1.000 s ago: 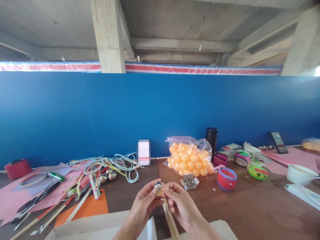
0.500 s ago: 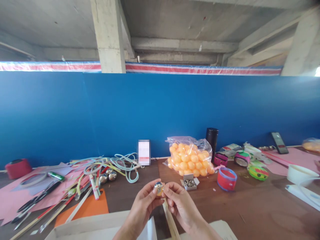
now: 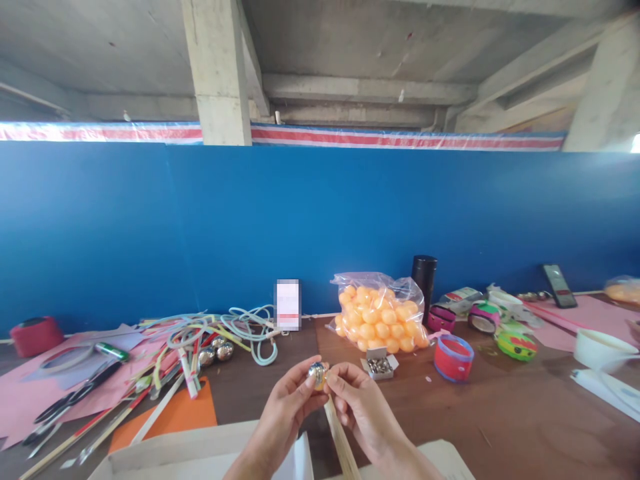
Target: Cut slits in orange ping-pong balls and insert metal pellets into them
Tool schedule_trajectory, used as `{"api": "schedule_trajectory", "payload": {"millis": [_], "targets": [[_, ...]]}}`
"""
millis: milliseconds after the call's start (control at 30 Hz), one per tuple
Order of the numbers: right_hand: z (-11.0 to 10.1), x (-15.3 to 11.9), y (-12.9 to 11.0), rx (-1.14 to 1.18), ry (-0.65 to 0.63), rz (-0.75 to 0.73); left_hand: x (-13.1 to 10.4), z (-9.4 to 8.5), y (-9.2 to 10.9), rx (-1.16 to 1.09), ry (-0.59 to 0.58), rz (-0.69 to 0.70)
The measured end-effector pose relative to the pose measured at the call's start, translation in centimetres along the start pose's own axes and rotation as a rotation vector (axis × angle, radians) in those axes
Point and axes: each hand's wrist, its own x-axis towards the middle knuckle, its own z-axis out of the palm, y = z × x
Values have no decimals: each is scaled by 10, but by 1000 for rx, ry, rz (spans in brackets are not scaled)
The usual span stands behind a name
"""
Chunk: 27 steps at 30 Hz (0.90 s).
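L hand (image 3: 286, 412) & R hand (image 3: 364, 413) meet low in the ctr of view, both grips closed on one shiny ball (image 3: 317, 375): L fingers wrap its left side, R fingertips pinch at its right edge. The ball is held above the tabletop (image 3: 500, 427), out of any container.

Containers: clear plastic bag (image 3: 381, 313), full of orange balls, sits beyond the hands nr the blue wall (image 3: 320, 227). Just in front of it, a small open box (image 3: 384, 375) w/ flaps out, holding lots of tiny metal pcs. To the right, a red tub (image 3: 453, 359) w/ blue rim, open top; can't tell if anything's in it. Black cylinder (image 3: 424, 283) stands upright behind the bag's right side. Farther right, a white bowl (image 3: 600, 348), contents n/a from this angle. 2nd clear bag (image 3: 623, 291) at the far right edge, w/ something orange in it.

Bottom of view: white tray (image 3: 200, 450), open, partly cut off by the frame; its visible inside is plain white. Wooden strips (image 3: 341, 440) run btwn the forearms.

Left side: loose silver balls (image 3: 216, 351), not boxed, beside a tangle of tubing (image 3: 250, 327), w/ orange sheet (image 3: 185, 417) nearer the tray. Pink pouch (image 3: 442, 319) next to the cyl.
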Motion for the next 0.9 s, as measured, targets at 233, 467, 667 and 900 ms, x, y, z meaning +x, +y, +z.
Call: {"api": "schedule_trajectory", "payload": {"millis": [233, 467, 667, 900], "targets": [[-3, 0, 1, -14, -7, 6, 0, 0, -1, 18, 21, 15], [-3, -1, -1, -59, 4, 6, 0, 0, 1, 28, 16, 10], [-5, 0, 2, -119, 11, -16, 1, -2, -2, 59, 3, 17], [-3, -3, -2, -200, 24, 15, 6, -9, -8, 73, -36, 29]]}}
